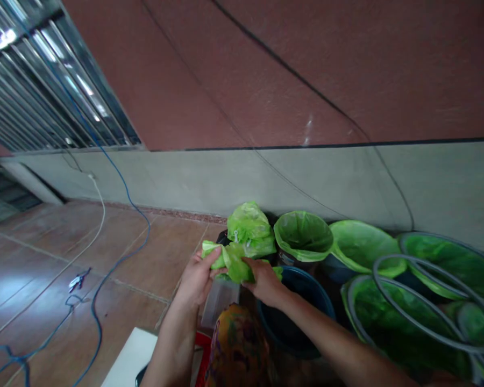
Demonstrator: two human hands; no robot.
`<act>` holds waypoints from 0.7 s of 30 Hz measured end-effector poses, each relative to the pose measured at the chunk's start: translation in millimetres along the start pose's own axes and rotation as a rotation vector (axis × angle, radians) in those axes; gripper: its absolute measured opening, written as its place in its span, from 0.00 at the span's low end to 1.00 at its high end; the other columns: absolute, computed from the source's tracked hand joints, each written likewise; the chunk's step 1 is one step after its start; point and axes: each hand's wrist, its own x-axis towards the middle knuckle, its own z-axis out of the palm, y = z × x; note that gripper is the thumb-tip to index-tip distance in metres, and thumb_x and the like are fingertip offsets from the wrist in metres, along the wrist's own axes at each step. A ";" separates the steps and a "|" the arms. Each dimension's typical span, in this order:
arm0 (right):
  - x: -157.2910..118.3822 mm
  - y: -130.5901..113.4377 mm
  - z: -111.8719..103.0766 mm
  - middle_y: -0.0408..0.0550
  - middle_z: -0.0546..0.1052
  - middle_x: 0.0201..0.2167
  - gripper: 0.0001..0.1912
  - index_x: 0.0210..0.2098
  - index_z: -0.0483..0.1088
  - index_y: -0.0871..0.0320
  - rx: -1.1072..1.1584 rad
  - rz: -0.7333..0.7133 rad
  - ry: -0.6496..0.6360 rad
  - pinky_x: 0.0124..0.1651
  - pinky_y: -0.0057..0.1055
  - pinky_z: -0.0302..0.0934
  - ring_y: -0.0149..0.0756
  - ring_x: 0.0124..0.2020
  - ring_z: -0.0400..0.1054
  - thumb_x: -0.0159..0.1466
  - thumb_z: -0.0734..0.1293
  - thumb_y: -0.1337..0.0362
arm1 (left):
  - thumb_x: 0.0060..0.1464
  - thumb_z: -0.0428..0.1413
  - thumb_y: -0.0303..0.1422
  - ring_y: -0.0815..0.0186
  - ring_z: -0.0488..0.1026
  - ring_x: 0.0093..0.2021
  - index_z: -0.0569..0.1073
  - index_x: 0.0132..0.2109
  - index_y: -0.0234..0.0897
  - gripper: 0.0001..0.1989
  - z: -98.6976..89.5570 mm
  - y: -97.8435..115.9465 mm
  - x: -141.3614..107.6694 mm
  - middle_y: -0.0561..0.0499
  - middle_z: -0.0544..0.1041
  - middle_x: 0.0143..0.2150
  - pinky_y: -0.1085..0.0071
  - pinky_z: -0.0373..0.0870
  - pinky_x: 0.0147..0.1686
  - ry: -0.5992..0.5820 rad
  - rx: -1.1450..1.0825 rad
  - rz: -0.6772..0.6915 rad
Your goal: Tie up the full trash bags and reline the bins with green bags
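A crumpled light-green plastic bag (236,263) is stretched between my two hands. My left hand (200,274) pinches its left end, thumb on top. My right hand (263,279) is closed round the right part, and a loose green end shows past the knuckles. Below my right hand stands a dark blue bucket (334,312) with no liner showing at its rim. Just behind my hands sits a full-looking, bunched green bag (250,228). Under my left hand is a clear plastic container (221,301), partly hidden by my arm.
Several bins with green liners, such as a small bin (302,236) and a large bin (387,312), line the wall to the right. Grey hoops (431,258) lie over them. A blue hose (121,263) and white cable (80,242) cross the tiled floor at left.
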 end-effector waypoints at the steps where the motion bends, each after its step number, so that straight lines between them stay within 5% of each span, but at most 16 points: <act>1: -6.8 4.7 -7.2 0.53 0.79 0.42 0.19 0.48 0.71 0.57 -0.075 0.051 0.027 0.50 0.37 0.61 0.45 0.46 0.71 0.57 0.68 0.66 | 0.38 0.67 0.39 0.78 0.59 0.16 0.72 0.26 0.34 0.15 2.1 6.2 -2.6 0.61 0.65 0.16 0.79 0.64 0.22 0.036 -0.025 0.036; 6: -60.9 44.0 -62.4 0.49 0.79 0.37 0.10 0.40 0.74 0.57 -0.203 0.105 0.115 0.44 0.33 0.62 0.40 0.41 0.73 0.63 0.61 0.65 | 0.31 0.70 0.35 0.77 0.66 0.21 0.73 0.27 0.33 0.16 -8.1 9.7 -9.9 0.58 0.73 0.23 0.80 0.63 0.24 0.178 -0.033 0.167; 11: -124.6 77.4 -120.7 0.48 0.80 0.36 0.13 0.38 0.75 0.57 -0.016 0.146 0.224 0.44 0.36 0.64 0.42 0.39 0.73 0.62 0.61 0.61 | 0.31 0.70 0.33 0.75 0.71 0.29 0.75 0.29 0.34 0.16 -15.5 -6.3 -22.3 0.56 0.76 0.28 0.80 0.67 0.30 0.126 -0.099 0.180; 16: -171.0 95.8 -154.9 0.45 0.78 0.27 0.14 0.31 0.75 0.58 0.224 0.344 0.300 0.34 0.32 0.65 0.38 0.30 0.72 0.60 0.61 0.57 | 0.30 0.68 0.28 0.72 0.73 0.31 0.77 0.29 0.37 0.13 -9.6 -11.6 -35.1 0.56 0.76 0.28 0.76 0.70 0.34 0.048 -0.152 0.162; 21: -192.2 93.9 -164.5 0.51 0.80 0.38 0.15 0.40 0.77 0.57 -0.251 0.534 0.484 0.44 0.35 0.65 0.42 0.40 0.73 0.57 0.62 0.68 | 0.30 0.64 0.30 0.68 0.73 0.32 0.78 0.26 0.35 0.09 1.8 -11.6 -52.9 0.52 0.77 0.28 0.73 0.71 0.34 -0.066 -0.178 0.175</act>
